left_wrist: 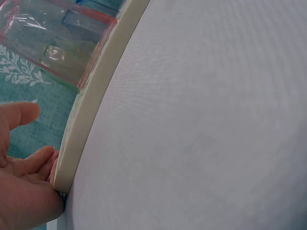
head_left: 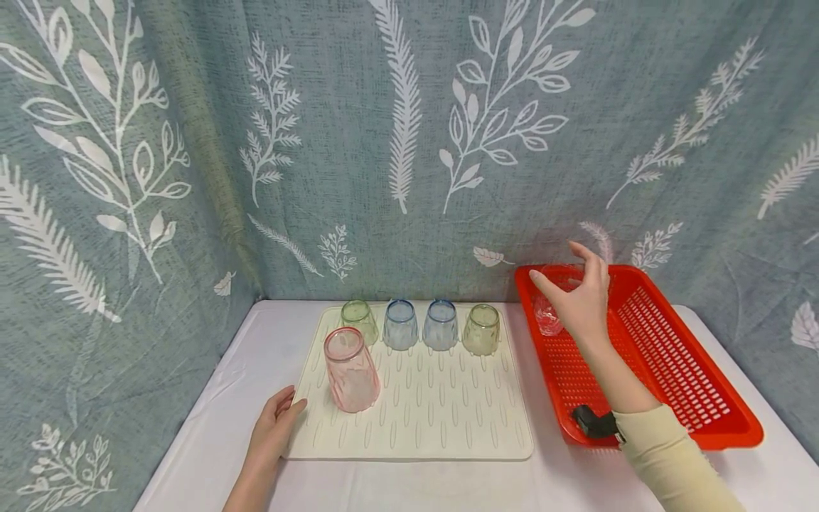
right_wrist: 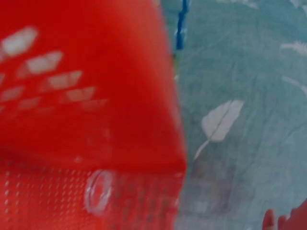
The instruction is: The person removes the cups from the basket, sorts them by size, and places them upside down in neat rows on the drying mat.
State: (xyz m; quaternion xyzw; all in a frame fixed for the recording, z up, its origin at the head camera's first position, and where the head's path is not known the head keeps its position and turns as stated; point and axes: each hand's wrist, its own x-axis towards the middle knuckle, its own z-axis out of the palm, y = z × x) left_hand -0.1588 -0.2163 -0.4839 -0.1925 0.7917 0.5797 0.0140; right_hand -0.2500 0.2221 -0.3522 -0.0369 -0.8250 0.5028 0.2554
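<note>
My left hand (head_left: pixel 274 427) rests at the left edge of a cream drying mat (head_left: pixel 441 419), its thumb apart from its fingers. Close by, a tall pink drinking glass (head_left: pixel 353 377) stands upside down on the mat. Along the mat's back edge is a row of shorter glasses: a green glass (head_left: pixel 360 323), a blue glass (head_left: pixel 401 327), another blue glass (head_left: pixel 441 327) and a second green glass (head_left: pixel 482 331). My right hand (head_left: pixel 582 302) is raised over a red basket (head_left: pixel 691 327), thumb and fingers spread in a wide curve. A clear pinkish glass (head_left: pixel 549 320) shows below it inside the basket.
The slotted basket stands right of the mat on a white-covered table (head_left: pixel 416 487). A patterned green curtain (head_left: pixel 358 142) hangs close behind both and along the sides. A black wrist device (head_left: pixel 598 424) overlaps the basket's front rim.
</note>
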